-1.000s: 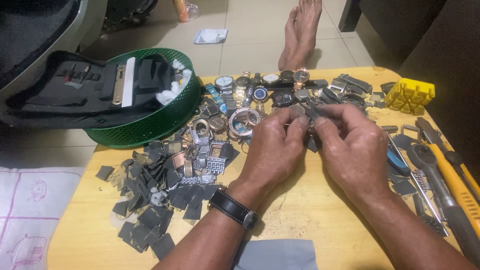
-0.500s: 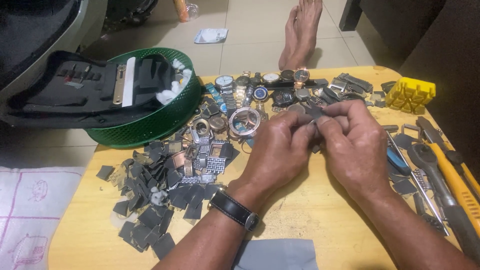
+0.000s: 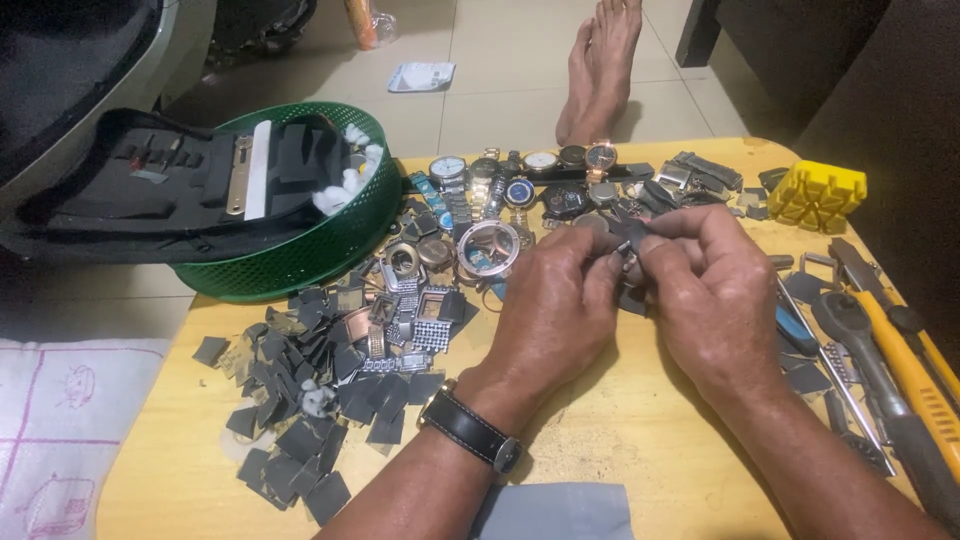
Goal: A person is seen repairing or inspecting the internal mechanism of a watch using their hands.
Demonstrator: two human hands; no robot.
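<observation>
Over the middle of a small wooden table [image 3: 640, 440], my left hand [image 3: 560, 305] and my right hand [image 3: 712, 290] meet, fingertips pinched together on a small dark metal watch part [image 3: 628, 248]. Most of that part is hidden by my fingers. A black wristwatch [image 3: 472, 432] is strapped on my left wrist. Just beyond my hands lies a row of watches and watch cases [image 3: 520, 185]. A round rose-coloured watch case [image 3: 487, 245] sits left of my left hand.
A heap of dark flat pieces and metal bracelet links [image 3: 320, 390] covers the table's left. A green basket [image 3: 320, 250] holds a black tool case [image 3: 150, 190]. A yellow holder block [image 3: 815, 192], screwdrivers and pliers [image 3: 890, 370] lie at right. Someone's bare feet [image 3: 600, 70] rest on the floor beyond.
Both hands stay together on the small part; the fingers have shifted slightly as they work it. Nothing else on the table has moved.
</observation>
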